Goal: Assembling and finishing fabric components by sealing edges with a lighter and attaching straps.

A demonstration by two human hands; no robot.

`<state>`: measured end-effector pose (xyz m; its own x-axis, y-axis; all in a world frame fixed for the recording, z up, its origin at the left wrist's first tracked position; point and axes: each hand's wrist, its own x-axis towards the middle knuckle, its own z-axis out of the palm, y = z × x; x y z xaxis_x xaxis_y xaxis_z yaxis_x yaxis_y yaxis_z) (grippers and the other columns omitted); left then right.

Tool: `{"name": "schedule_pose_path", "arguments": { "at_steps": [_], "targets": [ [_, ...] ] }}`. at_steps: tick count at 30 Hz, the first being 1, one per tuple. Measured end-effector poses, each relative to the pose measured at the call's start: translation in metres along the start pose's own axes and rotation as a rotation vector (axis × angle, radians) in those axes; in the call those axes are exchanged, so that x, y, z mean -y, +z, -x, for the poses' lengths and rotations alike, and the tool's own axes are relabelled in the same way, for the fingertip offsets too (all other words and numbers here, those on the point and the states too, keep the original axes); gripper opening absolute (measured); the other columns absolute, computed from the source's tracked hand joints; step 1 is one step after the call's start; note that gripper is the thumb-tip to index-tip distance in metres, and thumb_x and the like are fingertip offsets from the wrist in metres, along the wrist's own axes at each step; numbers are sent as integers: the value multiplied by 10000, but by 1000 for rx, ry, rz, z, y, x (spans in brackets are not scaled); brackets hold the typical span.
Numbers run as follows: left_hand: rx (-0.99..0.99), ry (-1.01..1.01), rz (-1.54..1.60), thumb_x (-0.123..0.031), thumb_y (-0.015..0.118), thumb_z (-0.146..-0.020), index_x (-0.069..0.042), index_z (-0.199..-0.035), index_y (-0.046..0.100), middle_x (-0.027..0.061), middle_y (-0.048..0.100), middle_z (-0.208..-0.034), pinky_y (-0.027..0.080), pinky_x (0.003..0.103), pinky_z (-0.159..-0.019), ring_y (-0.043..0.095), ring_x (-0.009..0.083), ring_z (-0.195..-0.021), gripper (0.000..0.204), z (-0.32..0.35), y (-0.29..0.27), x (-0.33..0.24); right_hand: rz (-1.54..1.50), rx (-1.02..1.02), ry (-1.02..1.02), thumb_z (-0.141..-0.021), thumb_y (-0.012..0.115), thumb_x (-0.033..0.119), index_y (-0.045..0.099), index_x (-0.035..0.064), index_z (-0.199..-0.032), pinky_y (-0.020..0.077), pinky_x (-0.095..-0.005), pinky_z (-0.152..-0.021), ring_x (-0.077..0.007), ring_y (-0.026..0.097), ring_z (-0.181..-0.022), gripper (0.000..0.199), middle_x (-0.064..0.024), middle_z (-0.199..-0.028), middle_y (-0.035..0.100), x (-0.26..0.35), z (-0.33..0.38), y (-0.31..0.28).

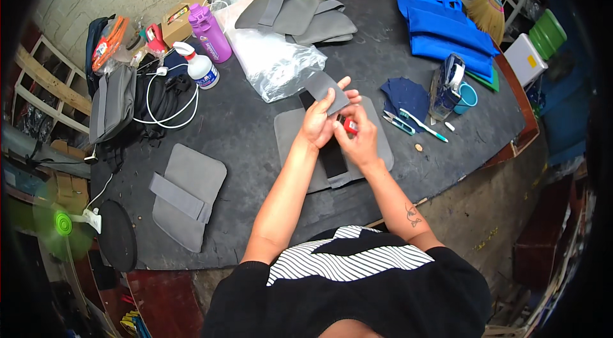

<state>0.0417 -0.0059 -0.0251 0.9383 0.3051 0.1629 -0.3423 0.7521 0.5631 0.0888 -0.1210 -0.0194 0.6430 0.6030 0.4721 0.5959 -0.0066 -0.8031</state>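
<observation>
My left hand is closed on a grey fabric strap, its thumb pressed on the strap's face. Beside it my right hand pinches a small red object, mostly covered by the fingers, so its kind does not show. Both hands are close together over a grey fabric panel with rounded corners. A black strip runs down the middle of that panel, and the forearms hide part of it. Farther left lies another grey panel with a grey strap across it.
Grey panels are piled at the back beside plastic wrap. A purple bottle and spray bottle stand left. Rightward are navy cloth pieces, thread snips, a toothbrush, a blue cup and blue bags.
</observation>
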Motion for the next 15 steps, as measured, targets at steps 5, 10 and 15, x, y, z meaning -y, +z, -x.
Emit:
{"name": "schedule_pose_path", "arguments": {
  "at_steps": [5, 10, 15],
  "targets": [
    [-154, 27, -171, -298, 492, -970, 17, -1345, 429, 120, 569, -1167, 474, 351, -909, 574, 220, -1065, 494, 1, 7, -17, -87, -61, -211, -773, 711, 225, 556, 4, -990, 529, -325, -694, -239, 660, -810, 347, -122, -948, 635, 6, -24, -22],
    [-103, 133, -67, -266, 533, -955, -10, -1365, 384, 126, 593, -1071, 480, 364, -909, 593, 245, -1029, 505, -5, 11, -6, -5, 13, -124, -778, 692, 198, 557, 30, -919, 492, -358, -661, -274, 632, -763, 257, -121, -875, 622, 8, -12, 0],
    [154, 51, 244, -455, 303, -954, 31, -1158, 489, 115, 571, -943, 478, 416, -900, 593, 326, -963, 560, -6, -5, -3, -8, -18, -2, -764, 689, 181, 540, 36, -867, 494, -367, -628, -290, 632, -717, 231, -112, -833, 619, 6, -4, 11]
  ]
}}
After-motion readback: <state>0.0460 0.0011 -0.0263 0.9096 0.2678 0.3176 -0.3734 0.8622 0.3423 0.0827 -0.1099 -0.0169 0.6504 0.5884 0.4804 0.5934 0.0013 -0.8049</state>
